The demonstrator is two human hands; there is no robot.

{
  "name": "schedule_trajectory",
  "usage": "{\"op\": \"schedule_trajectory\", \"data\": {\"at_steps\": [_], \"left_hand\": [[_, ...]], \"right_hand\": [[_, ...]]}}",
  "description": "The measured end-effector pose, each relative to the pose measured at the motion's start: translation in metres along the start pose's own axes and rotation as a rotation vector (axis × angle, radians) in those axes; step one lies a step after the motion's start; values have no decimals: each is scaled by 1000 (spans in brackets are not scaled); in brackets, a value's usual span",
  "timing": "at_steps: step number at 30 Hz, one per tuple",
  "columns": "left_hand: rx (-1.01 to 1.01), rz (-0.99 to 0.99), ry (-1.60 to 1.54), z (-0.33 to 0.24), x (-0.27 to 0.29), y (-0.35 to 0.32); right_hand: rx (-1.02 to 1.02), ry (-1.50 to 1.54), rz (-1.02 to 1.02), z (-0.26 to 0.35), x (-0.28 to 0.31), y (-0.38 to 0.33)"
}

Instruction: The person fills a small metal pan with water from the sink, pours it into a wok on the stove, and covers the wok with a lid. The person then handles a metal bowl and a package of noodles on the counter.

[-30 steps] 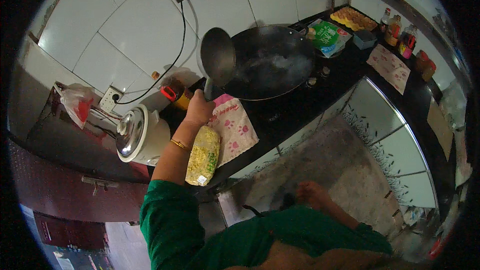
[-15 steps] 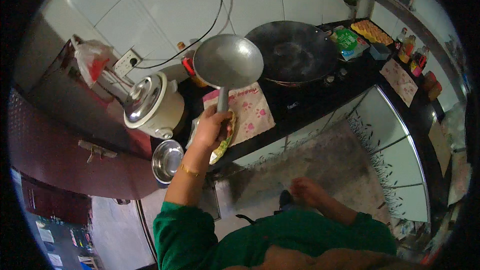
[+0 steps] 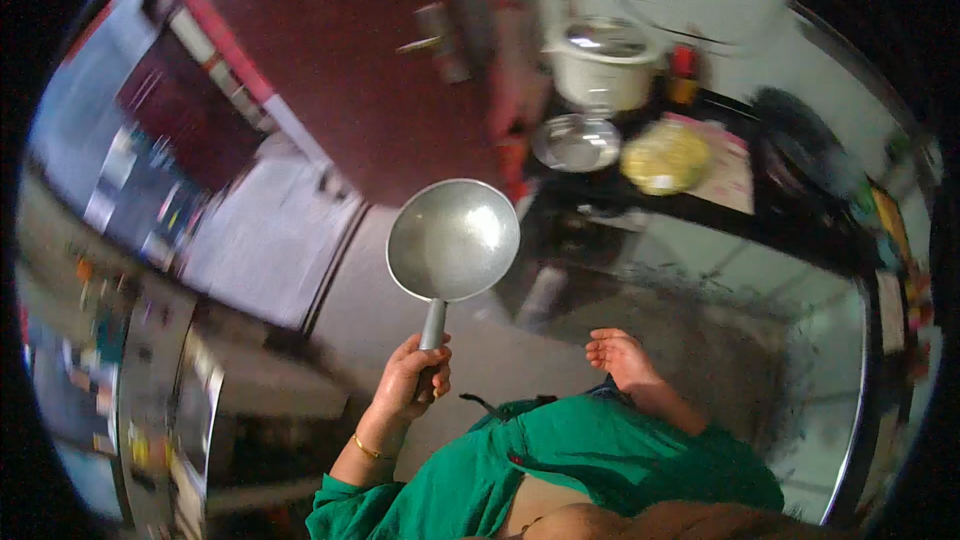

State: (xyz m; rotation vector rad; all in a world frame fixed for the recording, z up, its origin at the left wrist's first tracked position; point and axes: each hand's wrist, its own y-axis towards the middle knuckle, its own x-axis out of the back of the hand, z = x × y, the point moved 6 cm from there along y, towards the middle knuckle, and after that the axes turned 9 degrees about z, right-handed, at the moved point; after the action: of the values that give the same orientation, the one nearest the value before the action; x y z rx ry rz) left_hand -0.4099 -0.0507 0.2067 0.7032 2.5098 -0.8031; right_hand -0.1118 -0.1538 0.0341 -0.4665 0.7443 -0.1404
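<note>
A large, round metal ladle [image 3: 455, 240] is in my left hand [image 3: 410, 375], whose fingers wrap round its short grey handle. Its wide bowl points away from me over the floor, and the inside shows bare metal. My right hand [image 3: 625, 360] hangs in front of my body with its fingers loosely stretched out and holds nothing. It stays well apart from the ladle.
On the black counter at right stand a white cooker [image 3: 605, 75], a steel bowl [image 3: 577, 143], a yellow pile of food [image 3: 665, 157], a paw-print mat [image 3: 732, 175] and a dark wok [image 3: 800, 145]. A maroon door [image 3: 350, 50] with a handle is at far left; a doorway lies beyond it.
The view has swung left, away from the counter and wok. The ladle, still in my left hand, has moved from over the counter to over the floor. My right hand's fingers now show more clearly.
</note>
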Motion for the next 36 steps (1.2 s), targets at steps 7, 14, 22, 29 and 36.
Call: {"op": "schedule_trajectory", "data": {"at_steps": [7, 14, 22, 29, 36], "left_hand": [[-251, -457, -197, 8, 202, -292], [-628, -770, -417, 17, 346, -449], [-790, -979, -514, -26, 476, -539], [-882, -1073, -585, -80, 568, -605], [-903, -1030, -643, -91, 690, -693]], "right_hand": [[-199, -226, 441, -140, -258, 36], [-317, -466, 622, -252, -425, 90], [-376, -533, 855, -396, -639, 208], [-366, -725, 1416, -554, -946, 226], [380, -1183, 1695, -758, -1195, 194]]}}
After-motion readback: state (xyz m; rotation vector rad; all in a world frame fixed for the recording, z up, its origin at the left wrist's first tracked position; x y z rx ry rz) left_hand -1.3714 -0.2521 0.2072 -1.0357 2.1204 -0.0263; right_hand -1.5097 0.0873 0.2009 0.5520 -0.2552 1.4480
